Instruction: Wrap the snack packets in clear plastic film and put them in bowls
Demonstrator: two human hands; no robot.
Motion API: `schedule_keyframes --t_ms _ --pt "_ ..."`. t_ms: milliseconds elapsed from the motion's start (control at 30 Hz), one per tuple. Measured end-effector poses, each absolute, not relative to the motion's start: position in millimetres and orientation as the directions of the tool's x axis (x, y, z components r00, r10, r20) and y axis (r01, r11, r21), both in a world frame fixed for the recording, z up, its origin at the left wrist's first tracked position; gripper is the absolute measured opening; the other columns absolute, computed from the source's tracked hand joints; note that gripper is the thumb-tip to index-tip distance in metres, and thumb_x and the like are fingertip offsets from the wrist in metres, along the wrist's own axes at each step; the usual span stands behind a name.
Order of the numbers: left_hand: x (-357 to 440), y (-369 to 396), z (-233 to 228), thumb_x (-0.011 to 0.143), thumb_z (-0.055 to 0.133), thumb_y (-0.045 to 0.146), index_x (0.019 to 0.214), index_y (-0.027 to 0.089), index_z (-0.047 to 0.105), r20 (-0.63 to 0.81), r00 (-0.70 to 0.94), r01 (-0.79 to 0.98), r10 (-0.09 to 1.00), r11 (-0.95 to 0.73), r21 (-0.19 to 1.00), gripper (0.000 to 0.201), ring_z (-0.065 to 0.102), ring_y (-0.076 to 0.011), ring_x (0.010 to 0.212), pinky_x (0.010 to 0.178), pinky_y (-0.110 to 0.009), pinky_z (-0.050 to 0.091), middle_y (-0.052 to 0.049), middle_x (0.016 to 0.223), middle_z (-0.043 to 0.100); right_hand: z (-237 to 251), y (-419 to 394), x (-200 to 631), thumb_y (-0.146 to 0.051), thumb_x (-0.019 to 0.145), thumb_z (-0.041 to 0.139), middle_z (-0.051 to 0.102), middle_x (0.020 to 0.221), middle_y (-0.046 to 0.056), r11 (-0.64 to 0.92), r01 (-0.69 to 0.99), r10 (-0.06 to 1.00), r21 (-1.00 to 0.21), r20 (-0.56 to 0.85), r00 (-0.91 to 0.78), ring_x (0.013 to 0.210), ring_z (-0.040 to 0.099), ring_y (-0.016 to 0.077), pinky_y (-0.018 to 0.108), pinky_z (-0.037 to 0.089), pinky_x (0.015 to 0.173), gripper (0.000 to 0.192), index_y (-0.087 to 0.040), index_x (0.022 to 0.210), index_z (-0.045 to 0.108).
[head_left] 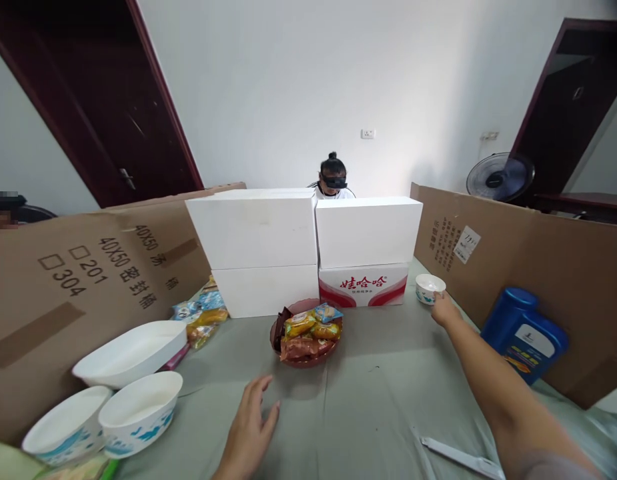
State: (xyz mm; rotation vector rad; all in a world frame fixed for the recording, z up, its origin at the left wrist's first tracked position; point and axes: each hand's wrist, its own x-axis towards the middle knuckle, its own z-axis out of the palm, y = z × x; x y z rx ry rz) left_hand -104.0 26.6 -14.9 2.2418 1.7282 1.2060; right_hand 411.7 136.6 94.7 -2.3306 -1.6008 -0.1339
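At the far right of the table, my right hand (444, 311) pinches the near right rim of a small white patterned bowl (426, 291), which sits upright by the cardboard wall. My left hand (250, 427) rests low in the middle, fingers apart and holding nothing. Just beyond it stands a reddish see-through bowl (308, 363) filled with wrapped snacks (313, 330), in yellow, blue and brown packets. A white handled tool (461, 458), its kind unclear, lies to the left of my right forearm.
White boxes (265, 233) are stacked at the back; another person (333, 177) sits behind them. Cardboard walls (103, 287) flank the table. At left are two white bowls (141, 413), a white oblong dish (133, 353) and snack packets (203, 310). A blue bottle (523, 337) leans at right.
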Motion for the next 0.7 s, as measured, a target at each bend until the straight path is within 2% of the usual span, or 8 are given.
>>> schedule_keyframes --t_ms 100,167,233,300,333,400,500,700 --pt "-108.7 17.9 -41.9 0.088 0.046 0.034 0.119 0.022 0.056 0.531 0.089 0.827 0.843 -0.359 0.433 0.034 0.06 -0.0257 0.112 0.092 -0.043 0.054 -0.01 0.122 0.058 87.2 136.4 374.2 -0.025 0.095 0.042 0.052 0.126 0.023 -0.226 0.943 0.918 -0.245 0.272 0.29 0.107 0.058 0.0281 0.042 0.047 0.089 0.036 -0.006 0.123 0.054" --pt "-111.1 8.6 -57.5 0.087 0.048 0.032 0.113 0.021 0.061 0.526 0.112 0.854 0.843 -0.352 0.383 0.031 0.061 -0.0264 0.109 0.091 -0.044 0.054 -0.01 0.118 0.061 74.7 122.2 328.5 -0.027 0.095 0.038 0.051 0.13 0.017 -0.052 0.964 0.949 -0.261 0.289 0.129 0.108 0.059 0.0241 0.037 0.045 0.092 0.037 -0.014 0.126 0.054" --pt "-109.8 2.4 -63.9 0.086 0.049 0.031 0.107 0.021 0.064 0.517 0.147 0.869 0.843 -0.36 0.339 0.027 0.061 -0.0269 0.106 0.09 -0.045 0.054 -0.01 0.114 0.063 61.1 102.9 272.9 -0.037 0.092 0.047 0.051 0.134 0.006 0.163 0.948 0.958 -0.272 0.272 -0.087 0.1 0.062 0.0177 0.03 0.047 0.09 0.035 -0.027 0.125 0.055" --pt "-105.8 0.4 -62.1 0.085 0.05 0.028 0.103 0.022 0.066 0.502 0.19 0.873 0.844 -0.379 0.307 0.025 0.06 -0.0269 0.107 0.09 -0.045 0.053 -0.009 0.113 0.063 50.9 86.3 217.9 -0.04 0.084 0.059 0.048 0.138 0.002 0.456 0.838 0.887 -0.299 0.233 -0.4 0.102 0.061 0.0171 0.027 0.048 0.088 0.046 -0.033 0.129 0.051" --pt "-103.7 0.4 -59.6 0.085 0.05 0.027 0.102 0.023 0.066 0.494 0.207 0.872 0.845 -0.388 0.298 0.024 0.06 -0.0267 0.107 0.09 -0.045 0.053 -0.009 0.113 0.064 47.7 81.2 193.9 -0.038 0.082 0.063 0.047 0.139 0.003 0.519 0.793 0.855 -0.319 0.207 -0.476 0.108 0.059 0.0185 0.028 0.047 0.09 0.054 -0.032 0.133 0.047" --pt "-101.3 0.8 -54.2 0.085 0.05 0.025 0.098 0.022 0.067 0.486 0.221 0.869 0.845 -0.398 0.296 0.022 0.06 -0.0259 0.105 0.089 -0.044 0.053 -0.008 0.11 0.064 45.1 77.7 158.3 -0.034 0.081 0.063 0.053 0.132 0.005 0.518 0.79 0.855 -0.328 0.182 -0.485 0.103 0.061 0.0195 0.028 0.048 0.085 0.049 -0.027 0.128 0.051" --pt "-102.4 0.1 -50.2 0.085 0.049 0.024 0.096 0.021 0.067 0.496 0.224 0.857 0.839 -0.411 0.309 0.021 0.061 -0.0252 0.102 0.088 -0.042 0.054 -0.009 0.107 0.065 46.4 78.4 143.5 -0.027 0.086 0.057 0.062 0.113 0.006 0.432 0.844 0.902 -0.319 0.165 -0.4 0.093 0.063 0.019 0.027 0.048 0.079 0.027 -0.022 0.112 0.059" --pt "-104.6 -1.9 -52.0 0.084 0.049 0.025 0.094 0.021 0.068 0.518 0.215 0.849 0.828 -0.421 0.32 0.022 0.06 -0.0261 0.104 0.089 -0.044 0.053 -0.009 0.107 0.066 44.2 28.6 227.3 -0.023 0.09 0.046 0.062 0.101 0.005 0.31 0.903 0.949 -0.298 0.154 -0.275 0.089 0.062 0.0186 0.028 0.046 0.078 0.014 -0.023 0.095 0.059"
